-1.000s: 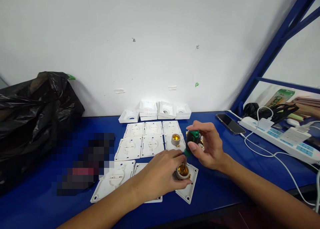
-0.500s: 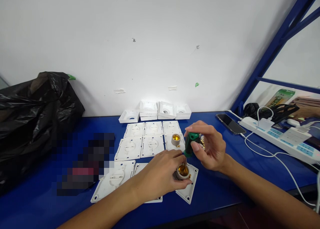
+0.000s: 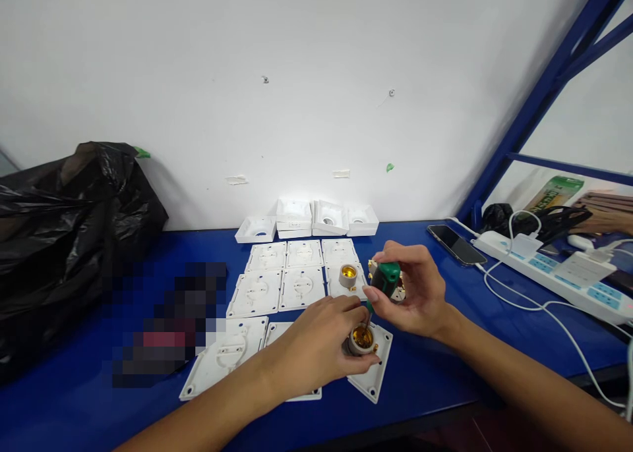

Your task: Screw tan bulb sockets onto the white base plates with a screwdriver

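Note:
My left hand (image 3: 329, 340) grips a lamp socket (image 3: 362, 339) with a gold-coloured metal inside, on a white square plate (image 3: 373, 376) turned at an angle. In my right hand (image 3: 413, 290) is a green and black screwdriver (image 3: 386, 284), its shaft pointing down into the socket. The tip is hidden inside. Behind it, a second lamp socket (image 3: 348, 276) sits on another white plate. More white plates (image 3: 302, 287) lie in rows to the left, one partly covered by my left arm. Small pieces with brass-coloured parts (image 3: 398, 292) show behind my right hand.
White box-shaped covers (image 3: 294, 213) stand against the wall. A black plastic bag (image 3: 74, 228) fills the far left, with a pixelated dark item before it. At right lie a phone (image 3: 455, 244), a power strip (image 3: 548, 267) and loose white cables, beside a blue metal frame (image 3: 519, 122).
My right hand has shifted its fingers around the screwdriver handle, which now leans more to the right. My left hand and the socket have stayed in place.

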`<state>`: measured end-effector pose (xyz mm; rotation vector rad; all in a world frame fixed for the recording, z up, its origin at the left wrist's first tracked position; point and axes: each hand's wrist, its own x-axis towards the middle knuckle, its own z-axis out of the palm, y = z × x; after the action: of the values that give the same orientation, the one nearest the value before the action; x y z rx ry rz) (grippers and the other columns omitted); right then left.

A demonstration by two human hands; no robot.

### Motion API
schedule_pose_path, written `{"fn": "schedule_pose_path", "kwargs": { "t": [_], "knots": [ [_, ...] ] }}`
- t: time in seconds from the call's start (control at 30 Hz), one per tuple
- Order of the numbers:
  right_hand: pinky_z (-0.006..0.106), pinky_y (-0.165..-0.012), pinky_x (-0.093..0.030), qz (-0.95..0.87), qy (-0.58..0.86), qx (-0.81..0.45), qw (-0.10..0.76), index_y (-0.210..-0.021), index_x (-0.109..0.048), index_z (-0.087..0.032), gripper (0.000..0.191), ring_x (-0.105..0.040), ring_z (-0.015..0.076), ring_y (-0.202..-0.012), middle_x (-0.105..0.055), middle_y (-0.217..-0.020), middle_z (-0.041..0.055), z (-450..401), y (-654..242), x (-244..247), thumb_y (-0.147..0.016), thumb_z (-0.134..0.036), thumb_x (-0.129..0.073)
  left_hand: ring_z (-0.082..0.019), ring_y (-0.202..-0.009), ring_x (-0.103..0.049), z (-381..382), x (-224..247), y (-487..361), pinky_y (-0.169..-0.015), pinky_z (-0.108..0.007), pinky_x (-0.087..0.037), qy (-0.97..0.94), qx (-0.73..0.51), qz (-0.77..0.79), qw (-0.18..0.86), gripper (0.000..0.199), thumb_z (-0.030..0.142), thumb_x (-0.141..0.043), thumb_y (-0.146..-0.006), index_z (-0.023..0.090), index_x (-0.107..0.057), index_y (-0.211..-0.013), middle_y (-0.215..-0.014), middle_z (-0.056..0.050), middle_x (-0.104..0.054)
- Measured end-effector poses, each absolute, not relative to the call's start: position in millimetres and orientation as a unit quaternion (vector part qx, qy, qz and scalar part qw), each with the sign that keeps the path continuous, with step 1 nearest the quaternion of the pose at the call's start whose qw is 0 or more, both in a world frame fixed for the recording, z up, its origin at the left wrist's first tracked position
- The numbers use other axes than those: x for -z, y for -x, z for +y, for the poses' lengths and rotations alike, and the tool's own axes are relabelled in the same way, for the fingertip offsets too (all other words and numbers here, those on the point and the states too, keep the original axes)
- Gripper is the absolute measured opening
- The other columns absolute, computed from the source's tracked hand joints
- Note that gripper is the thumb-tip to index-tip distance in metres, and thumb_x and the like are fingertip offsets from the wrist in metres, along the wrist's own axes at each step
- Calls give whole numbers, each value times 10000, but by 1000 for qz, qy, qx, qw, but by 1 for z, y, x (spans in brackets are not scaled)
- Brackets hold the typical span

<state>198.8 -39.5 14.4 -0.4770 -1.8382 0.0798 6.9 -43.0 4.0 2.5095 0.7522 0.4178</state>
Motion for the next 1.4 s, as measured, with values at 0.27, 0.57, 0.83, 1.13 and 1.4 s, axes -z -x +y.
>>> {"fn": "schedule_pose_path", "kwargs": {
  "t": [0.27,0.57,0.83,1.13,1.4],
  "knots": [
    [303,-523,-412,-785,197,-50,585,-1285,-571,-236,493,-507,148,-663,-598,-876,3,-38,-201,-13,-840,-64,-696,-259,-943,-679,-42,-2,-7,-825,-364,-519,-919,-147,276,240,292,370,-802,-852,200,-678,-1055,-1062,-51,-698],
    [328,-571,-433,-804,185,-63,562,-1342,-574,-230,484,-522,183,-717,-578,-825,7,-38,-200,-16,-885,-82,-629,-259,-941,-676,-42,-4,-7,-811,-357,-515,-918,-140,280,243,282,381,-800,-855,194,-673,-1025,-1049,-52,-701],
    [364,-676,-508,-794,234,5,561,-1271,-665,-214,393,-613,212,-880,-662,-1015,67,-43,-200,-24,-902,-96,-603,-232,-863,-660,-42,-5,-8,-732,-323,-500,-919,-139,282,236,261,404,-785,-857,196,-640,-917,-956,-28,-678],
    [341,-680,-513,-794,224,23,564,-1226,-663,-205,361,-583,189,-853,-634,-944,38,-40,-201,-23,-873,-140,-702,-266,-974,-665,-40,-5,-4,-818,-350,-511,-922,-139,265,244,312,423,-811,-856,207,-679,-1039,-1045,-47,-690],
    [372,-681,-560,-761,237,-51,601,-1402,-551,-264,545,-664,203,-829,-675,-993,44,-43,-197,-16,-892,-121,-678,-271,-1005,-667,-36,-13,1,-865,-364,-511,-926,-115,245,264,261,346,-789,-864,220,-686,-1068,-1086,-47,-688]
  ]
}}
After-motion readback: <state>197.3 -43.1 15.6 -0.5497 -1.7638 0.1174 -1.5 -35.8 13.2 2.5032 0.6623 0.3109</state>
